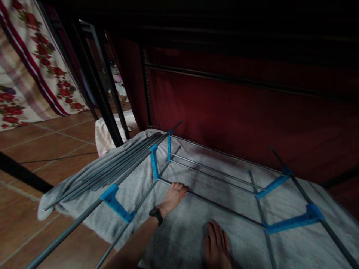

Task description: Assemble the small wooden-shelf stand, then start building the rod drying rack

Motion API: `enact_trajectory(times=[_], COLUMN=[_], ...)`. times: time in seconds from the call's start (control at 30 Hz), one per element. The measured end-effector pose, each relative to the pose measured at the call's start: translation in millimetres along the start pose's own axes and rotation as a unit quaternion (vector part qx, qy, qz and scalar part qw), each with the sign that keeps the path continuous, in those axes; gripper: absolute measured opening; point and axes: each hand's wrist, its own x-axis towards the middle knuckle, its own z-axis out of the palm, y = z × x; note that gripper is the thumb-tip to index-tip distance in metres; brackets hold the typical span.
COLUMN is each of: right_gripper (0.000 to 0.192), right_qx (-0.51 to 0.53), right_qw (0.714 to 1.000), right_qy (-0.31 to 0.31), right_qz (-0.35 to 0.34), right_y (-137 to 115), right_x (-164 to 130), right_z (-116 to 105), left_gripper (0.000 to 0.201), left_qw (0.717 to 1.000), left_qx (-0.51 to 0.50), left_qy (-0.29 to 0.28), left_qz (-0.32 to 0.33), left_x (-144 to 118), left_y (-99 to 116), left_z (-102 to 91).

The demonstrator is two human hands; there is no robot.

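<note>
My left hand (174, 195), with a black watch on the wrist, reaches forward and closes its fingers over a grey metal rod (221, 206) of a rack frame. The frame lies flat on a grey cloth (182, 235). Blue plastic connectors (153, 161) join its rods, one near my forearm (116, 203) and two on the right (291, 223). A bundle of loose grey rods (112, 169) lies on the cloth to the left of my hand. My right hand is out of view. What looks like my bare foot (216, 244) rests on the cloth at the bottom.
A dark red fabric wall (238, 112) with black rails stands right behind the frame. Black metal legs (103, 101) rise at the back left. A floral cloth (28, 74) hangs at the far left over the brown tile floor (42, 149).
</note>
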Motion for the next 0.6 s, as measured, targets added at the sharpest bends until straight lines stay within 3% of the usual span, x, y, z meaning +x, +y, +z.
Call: enact_trajectory(times=[0.3, 0.43, 0.6], right_gripper=[0.047, 0.049, 0.052], right_qx=[0.022, 0.017, 0.033], right_qw=[0.999, 0.999, 0.997], right_qy=[-0.006, -0.009, -0.004], right_qz=[0.047, 0.048, 0.062], right_y=[-2.8, -3.5, -6.1], right_x=[-2.8, -1.9, 2.0], right_z=[8.1, 6.4, 2.0], left_gripper=[0.034, 0.034, 0.035], left_qw=[0.997, 0.996, 0.994], left_qx=[0.046, 0.03, 0.006], left_qy=[0.053, 0.072, 0.106], left_qz=[0.009, 0.036, 0.024], left_x=[-5.5, -9.4, -14.7], left_y=[6.5, 11.0, 15.7], left_z=[2.1, -1.6, -2.1])
